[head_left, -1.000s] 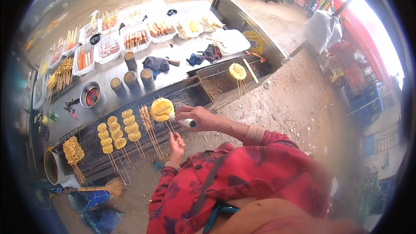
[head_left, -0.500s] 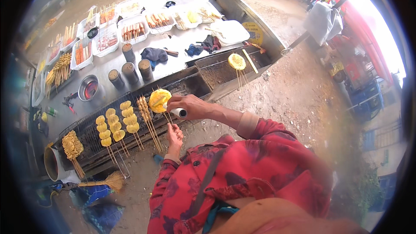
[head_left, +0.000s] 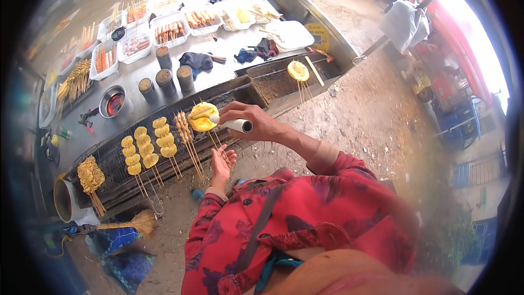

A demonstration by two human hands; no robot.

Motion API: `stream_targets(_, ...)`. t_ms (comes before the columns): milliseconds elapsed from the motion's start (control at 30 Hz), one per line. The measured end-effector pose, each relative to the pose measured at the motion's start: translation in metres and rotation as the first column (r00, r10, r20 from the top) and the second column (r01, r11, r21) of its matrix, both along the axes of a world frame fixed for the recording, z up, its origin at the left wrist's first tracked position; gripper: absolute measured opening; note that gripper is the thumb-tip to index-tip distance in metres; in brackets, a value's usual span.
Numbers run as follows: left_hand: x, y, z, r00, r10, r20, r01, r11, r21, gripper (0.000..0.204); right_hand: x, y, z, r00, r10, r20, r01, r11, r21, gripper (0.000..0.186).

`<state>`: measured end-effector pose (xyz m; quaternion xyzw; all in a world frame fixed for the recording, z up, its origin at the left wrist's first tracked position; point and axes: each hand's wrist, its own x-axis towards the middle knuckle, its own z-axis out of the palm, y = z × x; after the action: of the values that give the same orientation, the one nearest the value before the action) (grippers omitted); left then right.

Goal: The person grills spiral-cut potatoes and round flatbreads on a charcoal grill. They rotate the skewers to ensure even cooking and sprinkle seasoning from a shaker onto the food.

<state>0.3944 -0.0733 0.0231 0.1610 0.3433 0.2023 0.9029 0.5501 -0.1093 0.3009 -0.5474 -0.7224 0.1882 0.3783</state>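
My right hand is closed around a white tubular handle. The tool's pale tip meets the right edge of a round yellow cake on skewers over the grill; its exact kind is unclear. Palm up, with fingers apart, my left hand lies by the lower ends of that cake's sticks and grips nothing. Just left of the cake are thin meat skewers. Beyond them hang several skewers of yellow slices across the grill.
A folded brown skewered food lies at the grill's left end. Another round cake sits at the right end. Behind stand dark shaker cans, a steel bowl and white trays of skewers. A straw broom lies below.
My left hand has let go of the cake's sticks and opened, palm up. My right hand has moved slightly right with the white-handled tool, whose tip is now at the cake's edge.
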Motion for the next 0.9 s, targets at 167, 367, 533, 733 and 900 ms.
stream_targets(167,-0.067,-0.03,-0.004,0.926,-0.364,-0.101,0.365,0.931,-0.008,0.051,-0.042,0.015,0.027,0.999,0.037,-0.001,-0.037,0.999,0.001,0.033)
stream_targets(367,-0.245,-0.032,-0.01,0.937,-0.304,-0.174,0.325,0.939,0.11,0.039,-0.121,0.054,0.044,0.992,0.047,0.121,-0.058,0.994,0.089,0.026)
stream_targets(533,-0.403,-0.048,-0.044,0.919,0.157,-0.363,-0.135,0.987,0.085,0.036,-0.243,0.141,0.062,0.966,0.25,0.071,-0.256,0.96,0.112,0.026)
stream_targets(733,-0.553,-0.081,-0.1,0.511,0.591,-0.624,-0.701,0.706,0.094,0.032,-0.455,0.291,0.026,0.83,0.554,-0.071,-0.544,0.831,0.118,0.026)
stream_targets(900,-0.607,-0.128,-0.085,0.363,0.641,-0.676,-0.835,0.546,0.07,0.031,-0.635,0.405,-0.076,0.776,0.63,-0.024,-0.628,0.775,0.071,0.025)
